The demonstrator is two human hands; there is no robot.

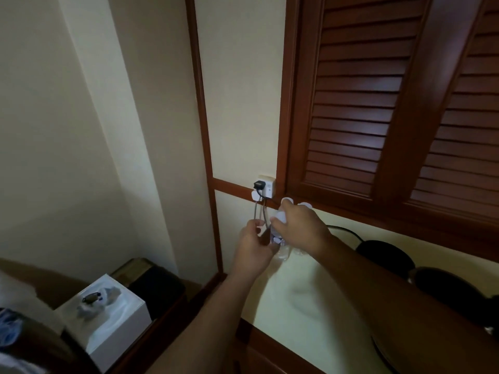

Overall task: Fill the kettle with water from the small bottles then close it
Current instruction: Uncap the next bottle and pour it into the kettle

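Where the counter point(310, 306) meets the wall, I see the right hand point(299, 228) clamped over a small bottle point(283, 252). The left hand point(253, 247) curls beside it, grip unclear through blur. Dark kettle point(445, 287) sits well right, partly behind the right forearm.

Cream countertop point(310, 319), red-brown shutters point(359, 117) (horizontally slatted), white box point(116, 327), clear bottles point(283, 253) with white caps point(286, 201).

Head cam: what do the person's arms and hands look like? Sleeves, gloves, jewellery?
Left hand and right hand are bare: no gloves, no rings that show. Left forearm and right forearm are bare to the frame edge: no sleeves, watch or bands. Picture is soft; small items could escape.
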